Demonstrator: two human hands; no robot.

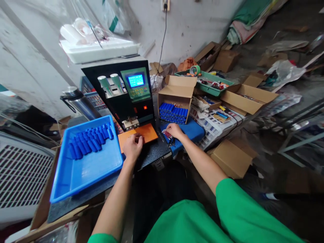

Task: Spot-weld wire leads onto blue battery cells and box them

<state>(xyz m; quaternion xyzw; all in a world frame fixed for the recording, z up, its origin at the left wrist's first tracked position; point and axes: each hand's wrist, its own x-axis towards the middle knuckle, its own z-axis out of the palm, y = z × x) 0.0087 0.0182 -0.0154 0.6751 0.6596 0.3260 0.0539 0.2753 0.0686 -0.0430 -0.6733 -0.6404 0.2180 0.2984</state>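
My left hand (pixel 133 145) rests on an orange board (pixel 150 132) in front of a black spot welder (pixel 118 101) with a lit blue display. Its fingers are curled in, and whatever they may hold is hidden. To the right, my right hand (pixel 174 130) reaches into a small pile of red, white and metallic parts (pixel 168 135) on a blue cloth (pixel 194 131). Thumb and fingers are pinched together there; what is between them is too small to name. Blue cylindrical battery cells (pixel 88 141) stand grouped in a blue tray (pixel 86 182) at my left.
Behind my right hand, an open cardboard box (pixel 177 91) holds stacked blue cells (pixel 173 113). A green tray (pixel 215 89) of loose parts and more boxes (pixel 249 98) lie farther right. A steel flask (pixel 79 103) stands left of the welder, and white foam (pixel 101 50) lies on top.
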